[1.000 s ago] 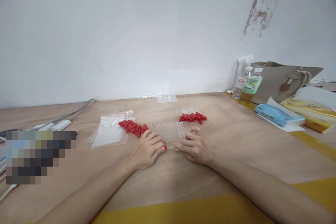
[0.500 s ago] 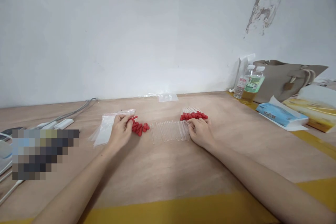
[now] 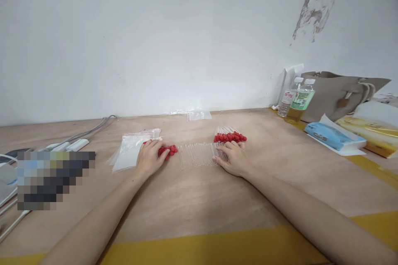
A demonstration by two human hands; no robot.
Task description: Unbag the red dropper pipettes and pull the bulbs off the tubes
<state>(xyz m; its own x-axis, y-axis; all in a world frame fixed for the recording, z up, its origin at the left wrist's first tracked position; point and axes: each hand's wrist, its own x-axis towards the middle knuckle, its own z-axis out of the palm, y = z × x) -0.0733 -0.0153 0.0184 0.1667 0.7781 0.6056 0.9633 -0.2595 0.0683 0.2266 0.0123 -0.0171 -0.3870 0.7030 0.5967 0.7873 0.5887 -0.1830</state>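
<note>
Several red rubber-like caps [image 3: 172,149] lie in a small pile at the middle left. My left hand [image 3: 151,157] rests over them, thumb apart from the curved fingers, covering part of the pile. Beside the caps, a row of thin clear tubes [image 3: 195,155] lies side by side on the table. My right hand [image 3: 233,157] is at the row's right end, thumb and index finger apart and touching the tubes there. Just beyond it lies a bunch of clear tubes with red caps [image 3: 230,137] on their near ends.
Clear zip bags [image 3: 129,153] lie left of my left hand; another bag [image 3: 199,115] is by the wall. Bottles [image 3: 300,101], a grey handbag [image 3: 336,97] and tissue packs [image 3: 336,136] stand at right. Cables [image 3: 83,136] and a power strip [image 3: 77,145] lie at left.
My left hand has let go of a red cap it held raised and come down over the pile, slightly right. My right hand has moved a little left onto the tubes, its fingers spreading.
</note>
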